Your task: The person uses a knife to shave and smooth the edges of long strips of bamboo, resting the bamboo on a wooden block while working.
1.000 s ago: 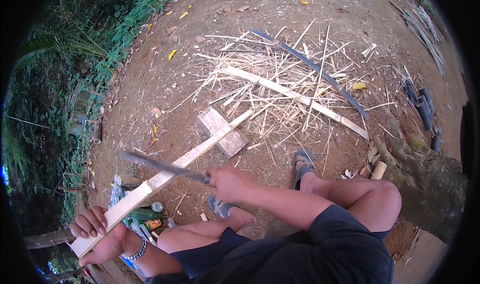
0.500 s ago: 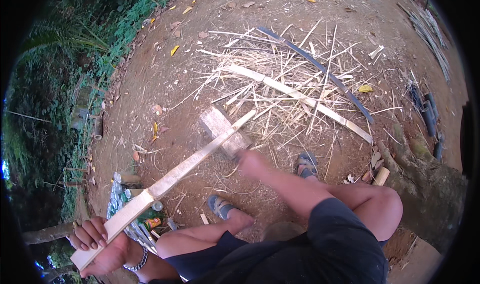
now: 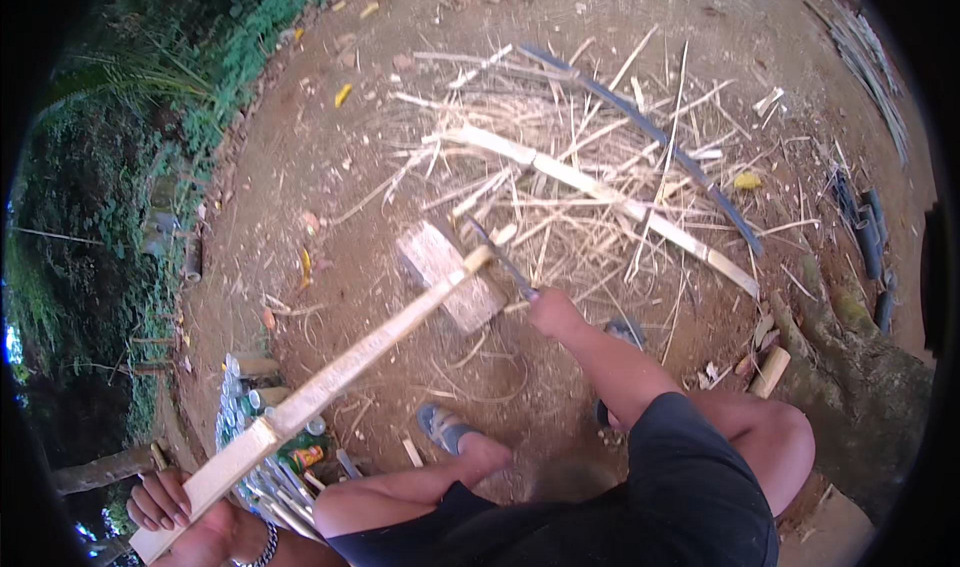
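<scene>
My left hand [image 3: 175, 517] is wrapped round the near end of a long pale bamboo strip [image 3: 340, 372] at the lower left. The strip slants up to the right, its far end over a wooden block [image 3: 440, 257] on the ground. My right hand [image 3: 556, 313] grips a knife by its handle. The narrow dark knife blade [image 3: 500, 257] crosses just beyond the strip's far end. On the blade's other side is a short pale piece [image 3: 506, 234] in line with the strip; whether it is fully parted is too blurred to tell.
Shavings and thin slivers [image 3: 560, 197] cover the dirt ahead, with a split pale bamboo length [image 3: 590, 184] and a dark strip [image 3: 640, 119] on top. Bottles [image 3: 238, 407] stand beside my left leg. Tree roots [image 3: 840, 337] rise at the right. My sandalled foot [image 3: 440, 425] is near the block.
My right hand has moved slightly right, and the knife blade now shows across the strip's far end. A short piece appears beyond the blade. My left hand and the strip have shifted slightly down-left.
</scene>
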A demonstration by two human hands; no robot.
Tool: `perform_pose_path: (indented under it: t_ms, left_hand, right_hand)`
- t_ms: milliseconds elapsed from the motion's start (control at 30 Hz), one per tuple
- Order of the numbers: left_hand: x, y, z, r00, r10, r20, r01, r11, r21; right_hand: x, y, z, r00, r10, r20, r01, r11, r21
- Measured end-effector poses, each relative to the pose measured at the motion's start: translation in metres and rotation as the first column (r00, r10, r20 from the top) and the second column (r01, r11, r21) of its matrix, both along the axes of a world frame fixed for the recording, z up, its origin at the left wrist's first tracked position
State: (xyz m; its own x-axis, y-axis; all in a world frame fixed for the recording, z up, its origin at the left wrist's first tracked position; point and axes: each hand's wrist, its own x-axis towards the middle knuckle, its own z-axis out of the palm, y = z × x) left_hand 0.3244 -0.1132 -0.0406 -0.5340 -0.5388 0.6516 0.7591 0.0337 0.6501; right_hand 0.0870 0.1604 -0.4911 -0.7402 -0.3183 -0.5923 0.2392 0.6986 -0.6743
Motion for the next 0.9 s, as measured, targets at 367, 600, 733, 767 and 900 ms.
perform_pose_path:
  t_ms: [367,600,733,767,900]
  left_hand:
    - [-0.014,-0.048,0.004,0.998,-0.021,0.065,0.022,0.999,-0.026]
    - [-0.033,-0.04,0.01,0.992,-0.126,0.028,0.127,0.99,-0.058]
    - [-0.023,-0.038,0.003,0.987,-0.157,-0.034,0.155,0.986,-0.064]
    - [-0.014,-0.039,0.001,0.991,-0.131,-0.037,0.129,0.99,-0.049]
    - [-0.01,-0.035,0.0,0.985,-0.17,-0.037,0.168,0.984,-0.054]
  right_hand:
    - [-0.039,0.0,-0.061,0.994,0.084,-0.069,-0.069,0.979,0.189]
    - [-0.047,0.012,-0.084,0.952,0.305,-0.038,-0.275,0.902,0.332]
    - [-0.021,-0.02,0.0,0.969,0.239,-0.067,-0.235,0.97,0.065]
    - [-0.004,-0.03,0.071,0.983,0.186,-0.011,-0.186,0.981,-0.06]
    - [0.048,-0.052,0.138,0.885,0.333,-0.325,-0.419,0.875,-0.244]
